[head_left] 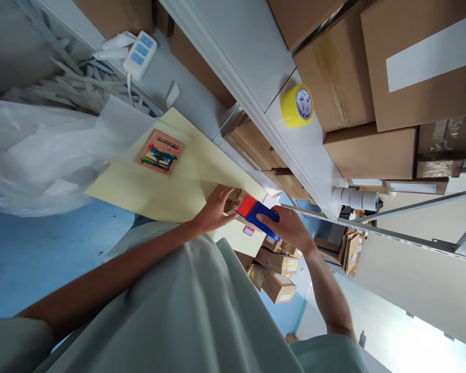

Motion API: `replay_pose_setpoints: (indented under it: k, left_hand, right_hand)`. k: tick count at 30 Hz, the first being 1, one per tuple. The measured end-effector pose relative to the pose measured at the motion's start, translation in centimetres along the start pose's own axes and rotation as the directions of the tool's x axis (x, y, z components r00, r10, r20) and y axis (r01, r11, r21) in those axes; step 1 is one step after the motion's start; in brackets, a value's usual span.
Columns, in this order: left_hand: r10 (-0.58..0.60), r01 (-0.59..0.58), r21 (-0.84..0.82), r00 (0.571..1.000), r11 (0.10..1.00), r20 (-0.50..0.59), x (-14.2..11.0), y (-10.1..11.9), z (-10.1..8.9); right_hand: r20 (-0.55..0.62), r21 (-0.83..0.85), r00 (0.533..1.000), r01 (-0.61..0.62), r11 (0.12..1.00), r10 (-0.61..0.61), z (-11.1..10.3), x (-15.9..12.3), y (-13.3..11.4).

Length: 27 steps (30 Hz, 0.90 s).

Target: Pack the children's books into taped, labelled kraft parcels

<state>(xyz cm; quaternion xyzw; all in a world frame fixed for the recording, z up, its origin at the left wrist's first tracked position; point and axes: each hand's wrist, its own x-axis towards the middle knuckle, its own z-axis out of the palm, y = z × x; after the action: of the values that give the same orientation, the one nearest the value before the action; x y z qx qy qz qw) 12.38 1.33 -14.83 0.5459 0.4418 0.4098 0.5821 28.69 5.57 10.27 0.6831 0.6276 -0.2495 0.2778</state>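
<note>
My right hand point(285, 226) is wrapped around a blue and red tape dispenser point(261, 216). The dispenser's red end reaches over a small cardboard box point(236, 200), and I cannot tell whether tape is being laid on it. With fingers and thumb on either side, my left hand point(217, 210) grips that box, covering part of it. Both hands are above a pale yellow work surface point(202, 178). Left of the hands lies a flat pink pack with a colourful picture point(161, 152). A small pink and white card point(249, 231) lies near the dispenser.
A shelf point(252, 57) runs along the table's far side, bearing a yellow tape roll point(297, 105), white rolls point(355, 199) and cardboard boxes point(334, 77). A power strip point(140, 55) lies at upper left. Plastic bags point(50, 155) hang over the left end. Boxes point(278, 286) stand beyond the right end.
</note>
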Motion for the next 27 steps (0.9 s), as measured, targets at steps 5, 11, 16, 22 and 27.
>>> replay_pose_setpoints:
  k: [5, 11, 16, 22, 27]
  left_hand:
    - [0.015, -0.014, 0.187, 1.0, 0.982, -0.004, 0.3, 1.0, 0.1]
    - [0.053, -0.081, 0.269, 0.993, 0.96, 0.107, 1.0, 1.3, 0.2]
    - [0.082, -0.13, 0.269, 0.98, 0.954, 0.183, 2.2, 0.5, 0.4]
    - [0.009, -0.053, 0.27, 0.987, 0.961, 0.162, 3.5, 0.0, 1.0]
    - [-0.046, 0.0, 0.347, 0.991, 0.938, 0.125, 3.7, 0.4, 1.5]
  right_hand:
    - [-0.003, 0.01, 1.0, 0.018, 1.0, -0.018, 0.2, -0.2, 0.1]
    - [0.009, 0.027, 1.0, 0.007, 1.0, -0.007, 0.7, -0.3, 0.4]
    - [0.015, -0.04, 1.0, 0.011, 0.999, -0.01, 0.7, -0.3, 0.6]
    - [0.03, -0.091, 1.0, -0.001, 0.996, 0.004, 0.8, -0.2, 1.4]
    - [0.02, -0.101, 0.999, -0.034, 0.994, 0.036, 1.7, 0.5, 3.7]
